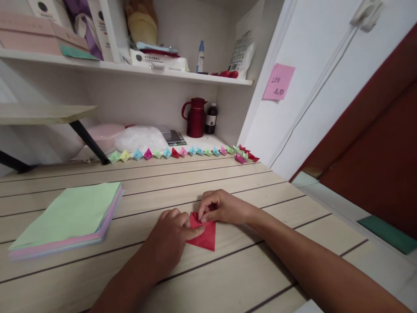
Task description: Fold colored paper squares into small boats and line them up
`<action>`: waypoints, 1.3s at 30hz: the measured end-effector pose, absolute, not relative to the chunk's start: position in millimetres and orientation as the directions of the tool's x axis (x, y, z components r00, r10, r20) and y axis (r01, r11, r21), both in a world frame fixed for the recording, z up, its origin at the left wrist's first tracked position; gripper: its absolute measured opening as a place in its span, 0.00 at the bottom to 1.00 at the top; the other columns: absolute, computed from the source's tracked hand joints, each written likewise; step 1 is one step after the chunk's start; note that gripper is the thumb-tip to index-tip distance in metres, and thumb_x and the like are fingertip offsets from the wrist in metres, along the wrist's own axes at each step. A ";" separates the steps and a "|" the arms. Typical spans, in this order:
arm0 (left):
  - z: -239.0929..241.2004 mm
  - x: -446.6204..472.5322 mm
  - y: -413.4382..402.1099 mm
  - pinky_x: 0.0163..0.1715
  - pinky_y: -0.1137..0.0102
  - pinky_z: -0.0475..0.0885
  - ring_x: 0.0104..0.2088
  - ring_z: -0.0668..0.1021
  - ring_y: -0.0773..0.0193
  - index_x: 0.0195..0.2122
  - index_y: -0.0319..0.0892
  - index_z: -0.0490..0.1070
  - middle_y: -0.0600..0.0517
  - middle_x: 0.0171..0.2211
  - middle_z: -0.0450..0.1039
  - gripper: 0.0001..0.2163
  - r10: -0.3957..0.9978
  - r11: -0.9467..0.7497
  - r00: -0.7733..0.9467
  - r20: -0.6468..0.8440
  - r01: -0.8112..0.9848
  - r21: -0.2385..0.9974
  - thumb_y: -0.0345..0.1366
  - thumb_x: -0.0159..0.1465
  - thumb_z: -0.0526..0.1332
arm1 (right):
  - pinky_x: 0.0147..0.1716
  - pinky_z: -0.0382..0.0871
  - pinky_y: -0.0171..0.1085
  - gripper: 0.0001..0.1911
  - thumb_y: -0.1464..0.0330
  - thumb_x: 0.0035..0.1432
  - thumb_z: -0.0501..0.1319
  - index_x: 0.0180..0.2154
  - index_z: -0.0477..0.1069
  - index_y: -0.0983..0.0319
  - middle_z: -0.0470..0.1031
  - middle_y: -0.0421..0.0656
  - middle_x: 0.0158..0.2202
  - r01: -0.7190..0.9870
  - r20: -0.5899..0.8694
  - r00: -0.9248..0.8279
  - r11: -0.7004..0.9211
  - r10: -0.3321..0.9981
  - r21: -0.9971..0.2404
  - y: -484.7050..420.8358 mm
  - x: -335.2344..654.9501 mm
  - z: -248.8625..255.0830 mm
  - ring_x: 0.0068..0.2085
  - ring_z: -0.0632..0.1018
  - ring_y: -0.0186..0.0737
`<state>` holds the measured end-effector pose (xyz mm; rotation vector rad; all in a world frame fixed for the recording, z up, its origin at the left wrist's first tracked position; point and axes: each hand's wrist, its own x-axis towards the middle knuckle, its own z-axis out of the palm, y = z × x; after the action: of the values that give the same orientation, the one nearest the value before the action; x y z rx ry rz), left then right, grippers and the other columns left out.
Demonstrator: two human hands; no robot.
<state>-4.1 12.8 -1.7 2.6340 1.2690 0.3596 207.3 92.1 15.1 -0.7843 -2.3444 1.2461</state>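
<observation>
A folded red paper (206, 237) lies on the wooden table (247, 278), shaped as a triangle pointing toward me. My left hand (169, 239) rests on its left side, fingers curled and the index finger pressing the paper flat. My right hand (220, 206) is closed in a pinch on the paper's upper edge, folding a small flap. Both forearms reach in from the bottom of the view.
A stack of coloured paper sheets (70, 219), green on top, lies at the left. A row of several small folded paper boats (182, 152) lines the table's far edge. Behind stand a red jug (195, 117), a dark bottle (211, 118) and shelves. A pink note (278, 81) sticks to the wall.
</observation>
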 end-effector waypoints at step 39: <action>-9.3 -9.6 26.5 0.48 0.54 0.68 0.46 0.74 0.55 0.49 0.45 0.71 0.48 0.44 0.70 0.17 0.941 -0.213 0.026 0.337 0.821 0.529 0.42 0.59 0.62 | 0.40 0.60 0.37 0.09 0.71 0.49 0.69 0.34 0.72 0.60 0.70 0.42 0.35 0.575 0.179 -0.640 0.621 0.747 -0.533 79.5 184.0 6.1 0.40 0.69 0.40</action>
<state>-9.6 26.5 -9.3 2.1072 1.8405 0.9476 184.0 79.5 6.1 -1.0544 -2.4620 0.6146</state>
